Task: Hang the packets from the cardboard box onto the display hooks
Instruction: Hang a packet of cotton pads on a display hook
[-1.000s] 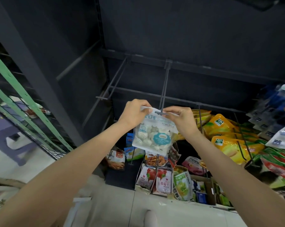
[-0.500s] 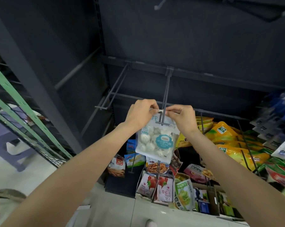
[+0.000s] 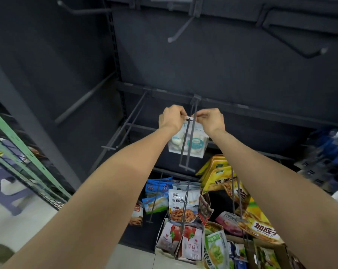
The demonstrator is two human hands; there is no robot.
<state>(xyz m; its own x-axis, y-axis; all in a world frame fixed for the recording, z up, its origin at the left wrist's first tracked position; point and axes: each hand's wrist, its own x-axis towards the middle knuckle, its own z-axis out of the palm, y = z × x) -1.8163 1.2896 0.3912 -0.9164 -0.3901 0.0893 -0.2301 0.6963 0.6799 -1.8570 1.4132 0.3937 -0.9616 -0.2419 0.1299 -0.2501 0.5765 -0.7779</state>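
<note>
A white packet (image 3: 196,142) with a teal oval label and pale round sweets inside hangs on a dark double-wire display hook (image 3: 187,148). It sits far back along the hook, whose wires run in front of it. My left hand (image 3: 171,118) pinches the packet's top left corner. My right hand (image 3: 211,120) pinches its top right corner. Both hands meet at the hook's wires, close to the rear crossbar (image 3: 242,108). The cardboard box (image 3: 277,249) lies low at the right, packets standing in it.
An empty double hook (image 3: 125,129) juts out to the left. More empty hooks (image 3: 180,28) hang above. Yellow packets (image 3: 218,175), blue packets (image 3: 158,193) and other snack packets (image 3: 183,206) hang below. A green wire rack (image 3: 18,158) stands at the left.
Both hands have slid the white packet from the hook's front tip back along the wires toward the rear crossbar. The camera has tilted upward.
</note>
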